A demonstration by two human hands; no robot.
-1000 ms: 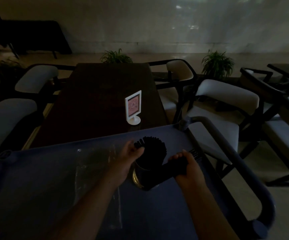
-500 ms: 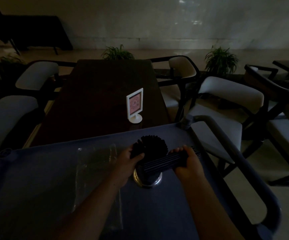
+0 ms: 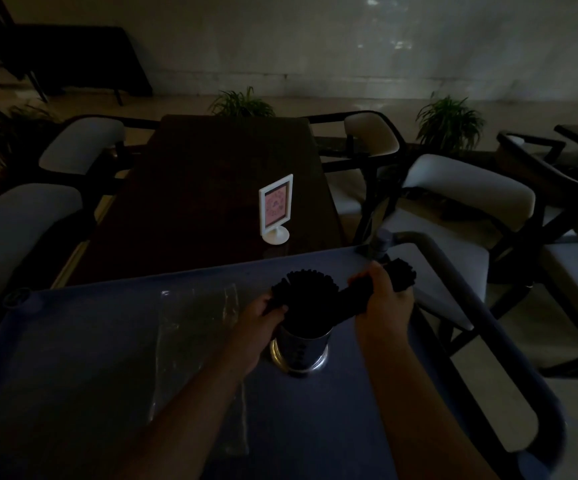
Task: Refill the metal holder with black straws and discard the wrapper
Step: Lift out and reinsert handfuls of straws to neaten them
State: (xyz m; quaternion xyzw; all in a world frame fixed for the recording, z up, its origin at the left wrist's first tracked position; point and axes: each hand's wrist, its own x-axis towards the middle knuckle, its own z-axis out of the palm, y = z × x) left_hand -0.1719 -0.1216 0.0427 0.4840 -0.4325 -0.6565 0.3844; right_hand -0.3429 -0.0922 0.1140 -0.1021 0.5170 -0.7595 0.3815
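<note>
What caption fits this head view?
Right hand feeds black straws into metal holder; left hand steadies it.

Setting: dim restaurant or café dining room. Long dark dining table point(image 3: 208, 202) at 12 o'clock; white menu card stand point(image 3: 276, 209) upright on its near end. Cushioned dark-framed chairs point(image 3: 467, 188) at 9–10 and 1–3 o'clock. Potted plants point(image 3: 448, 121) along far wall, 11 to 1 o'clock. Blue service cart point(image 3: 73, 358) at 6 o'clock; metal holder point(image 3: 299, 351) of black straws point(image 3: 303, 292) on it.
</note>
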